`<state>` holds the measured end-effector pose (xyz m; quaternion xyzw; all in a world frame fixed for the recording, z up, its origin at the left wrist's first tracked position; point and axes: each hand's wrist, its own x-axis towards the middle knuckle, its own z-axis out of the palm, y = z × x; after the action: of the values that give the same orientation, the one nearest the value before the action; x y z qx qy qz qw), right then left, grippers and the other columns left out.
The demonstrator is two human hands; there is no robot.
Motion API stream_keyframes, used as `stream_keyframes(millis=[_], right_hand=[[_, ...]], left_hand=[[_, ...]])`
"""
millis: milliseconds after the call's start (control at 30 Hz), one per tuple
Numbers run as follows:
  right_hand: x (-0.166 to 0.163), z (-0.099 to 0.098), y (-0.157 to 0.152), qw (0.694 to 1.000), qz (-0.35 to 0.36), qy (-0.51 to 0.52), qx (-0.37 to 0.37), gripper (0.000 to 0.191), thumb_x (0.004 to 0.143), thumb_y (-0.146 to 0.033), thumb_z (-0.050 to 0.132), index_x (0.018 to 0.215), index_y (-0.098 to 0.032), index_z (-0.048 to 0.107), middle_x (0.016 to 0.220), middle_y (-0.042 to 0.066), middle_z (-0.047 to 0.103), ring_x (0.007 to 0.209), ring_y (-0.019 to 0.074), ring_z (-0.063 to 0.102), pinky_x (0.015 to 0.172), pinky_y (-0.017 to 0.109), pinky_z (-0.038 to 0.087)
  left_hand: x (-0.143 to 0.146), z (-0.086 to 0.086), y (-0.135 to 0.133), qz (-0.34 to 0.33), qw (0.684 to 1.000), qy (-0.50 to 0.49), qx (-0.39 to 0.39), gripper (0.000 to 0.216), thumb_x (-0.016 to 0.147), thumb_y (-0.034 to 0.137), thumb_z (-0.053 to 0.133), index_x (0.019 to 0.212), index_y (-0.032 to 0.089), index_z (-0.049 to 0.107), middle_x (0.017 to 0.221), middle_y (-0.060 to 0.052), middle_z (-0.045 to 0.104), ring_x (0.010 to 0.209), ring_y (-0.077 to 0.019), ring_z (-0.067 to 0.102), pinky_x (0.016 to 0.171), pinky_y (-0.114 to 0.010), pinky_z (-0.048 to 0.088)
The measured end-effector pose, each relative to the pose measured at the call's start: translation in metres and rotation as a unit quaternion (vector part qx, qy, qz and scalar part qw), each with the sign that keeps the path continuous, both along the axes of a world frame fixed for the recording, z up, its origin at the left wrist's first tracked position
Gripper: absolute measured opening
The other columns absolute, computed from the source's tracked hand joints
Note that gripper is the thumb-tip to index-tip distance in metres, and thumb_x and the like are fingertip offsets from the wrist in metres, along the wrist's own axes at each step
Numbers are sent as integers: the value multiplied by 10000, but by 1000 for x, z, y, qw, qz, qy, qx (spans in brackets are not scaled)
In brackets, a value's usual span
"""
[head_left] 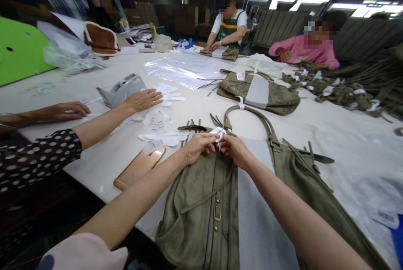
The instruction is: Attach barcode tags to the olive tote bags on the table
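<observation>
An olive-green handbag [201, 203] lies in front of me, with a grey paper band [256, 203] across its middle. My left hand [200, 146] and my right hand [234, 149] meet at the bag's top edge. Between their fingertips they pinch a small white tag [218, 132], close to the base of the bag's handle [252, 112]. The tag's print is too small to read. A second white label strip [241, 103] is looped round the top of that handle.
A co-worker's hands reach in from the left, near a grey tape dispenser [122, 89] and white tags [163, 136]. A phone-like gold object [140, 167] lies by my left forearm. Beyond are another olive bag [277, 93], plastic sheets [185, 68] and two more people.
</observation>
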<state>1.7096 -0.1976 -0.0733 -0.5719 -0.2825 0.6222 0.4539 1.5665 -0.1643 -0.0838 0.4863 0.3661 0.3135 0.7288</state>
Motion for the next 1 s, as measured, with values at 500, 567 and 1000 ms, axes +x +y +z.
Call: stream_keyframes(millis=[500,567,1000], right_hand=[[66,-8,-51,862,138,-466,146,238,768,-333,488,896,-182,621,898,71,640,738,185,609,748,356,484],[80,-9,-67,792,149,-556,204,286,803,-352,439,942,-181,621,1051,96,607,862,206,598,828,376,458],[136,-88,-160,612,139,-739,247,548,862,-514,236,1289,-233,435,1340,88,421,1225,250,382,956,421,370]], left_hand=[[-35,37,-92,-184,812,390,393,369,789,302,501,1142,207,548,1286,-104,474,1174,-268,433,1010,-409,315],[-43,37,-108,-183,792,416,407,384,783,271,515,1166,254,533,1371,-87,378,1234,-295,359,1024,-477,271],[-69,-17,-125,-125,807,471,333,550,828,389,459,1338,210,355,1476,-81,98,1352,-271,39,1085,-481,158]])
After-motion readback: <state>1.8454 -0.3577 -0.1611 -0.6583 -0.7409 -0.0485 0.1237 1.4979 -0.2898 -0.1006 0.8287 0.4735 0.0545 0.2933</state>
